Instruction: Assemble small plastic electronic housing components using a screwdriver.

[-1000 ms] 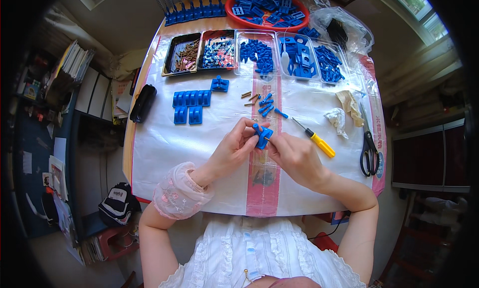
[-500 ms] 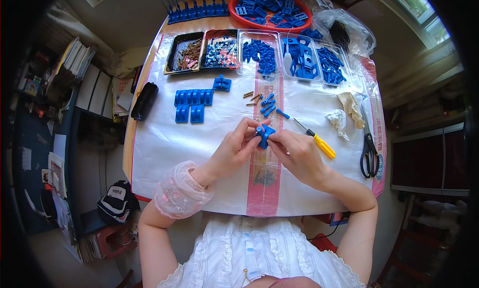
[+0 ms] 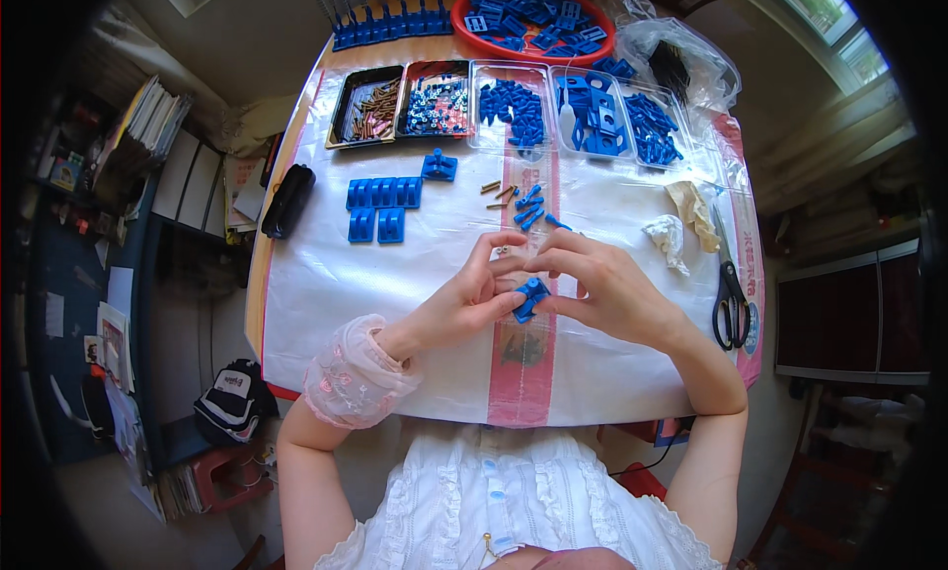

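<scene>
A small blue plastic bracket with a round raised knob [image 3: 531, 299] is pinched at its left side by the left hand [image 3: 472, 295], low over the middle of the table; the fingertips beneath it are hidden. By the right hand [image 3: 614, 285], the index finger is arched above the bracket and the thumb is brought to its right edge, a gap being seen between the two; whether any pressure is applied there cannot be told. Just beyond the fingers, tiny pale rings [image 3: 504, 249] are hard to make out, and the nearest of some slim blue plastic pegs [image 3: 530, 207] is partly covered by the right hand. Brass-coloured screws [image 3: 499, 195] are scattered beside them. The table is covered by glossy white plastic sheeting [image 3: 425, 397], crossed by a faded pink-red band [image 3: 506, 402] and wrinkled near the far trays. At the far edge, a round red plastic tub [image 3: 458, 22] is heaped with blue parts. In the room, dimly lit dark-blue shelving [image 3: 74, 313] is blurred at left, a black-and-white backpack [image 3: 235, 402] is seen below, and a bright window [image 3: 825, 17] is cut off by the dark fisheye rim.
</scene>
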Demonstrator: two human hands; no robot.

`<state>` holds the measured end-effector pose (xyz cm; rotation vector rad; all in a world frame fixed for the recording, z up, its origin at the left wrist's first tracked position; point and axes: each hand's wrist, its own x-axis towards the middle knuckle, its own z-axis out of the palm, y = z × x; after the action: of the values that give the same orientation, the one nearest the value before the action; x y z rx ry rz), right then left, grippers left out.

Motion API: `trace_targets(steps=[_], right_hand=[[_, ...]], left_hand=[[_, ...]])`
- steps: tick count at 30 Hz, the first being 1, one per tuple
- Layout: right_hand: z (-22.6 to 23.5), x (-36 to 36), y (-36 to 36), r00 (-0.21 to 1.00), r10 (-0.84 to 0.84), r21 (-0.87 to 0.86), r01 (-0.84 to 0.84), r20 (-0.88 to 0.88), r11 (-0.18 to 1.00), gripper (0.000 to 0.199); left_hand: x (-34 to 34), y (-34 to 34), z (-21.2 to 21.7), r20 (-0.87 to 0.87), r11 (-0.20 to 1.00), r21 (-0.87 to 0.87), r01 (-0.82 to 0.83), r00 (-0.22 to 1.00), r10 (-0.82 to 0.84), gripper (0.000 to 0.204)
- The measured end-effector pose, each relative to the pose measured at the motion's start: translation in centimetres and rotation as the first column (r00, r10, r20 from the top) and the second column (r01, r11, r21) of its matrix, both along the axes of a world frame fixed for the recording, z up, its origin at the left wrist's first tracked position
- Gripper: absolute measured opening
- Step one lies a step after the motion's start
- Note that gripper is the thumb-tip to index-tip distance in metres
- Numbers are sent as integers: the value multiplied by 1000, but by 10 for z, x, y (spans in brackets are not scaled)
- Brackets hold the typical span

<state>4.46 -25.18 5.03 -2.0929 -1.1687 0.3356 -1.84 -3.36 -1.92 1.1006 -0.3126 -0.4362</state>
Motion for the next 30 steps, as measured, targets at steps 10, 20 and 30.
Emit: trace_targets(steps=[10,20,30], right_hand=[[-2,-1,-2,1000,0,-36,0,-6,999,25],[7,-14,-10,963,120,-153,-85,242,985,27],[-62,-25,-14,963,-103,225,46,249,973,32]], left_hand=[[12,15,-3,363,777,447,-443,884,296,20],[18,13,-9,768,316,593,-741,638,54,10],[20,4,-17,794,247,598,-762,606,-51,8]])
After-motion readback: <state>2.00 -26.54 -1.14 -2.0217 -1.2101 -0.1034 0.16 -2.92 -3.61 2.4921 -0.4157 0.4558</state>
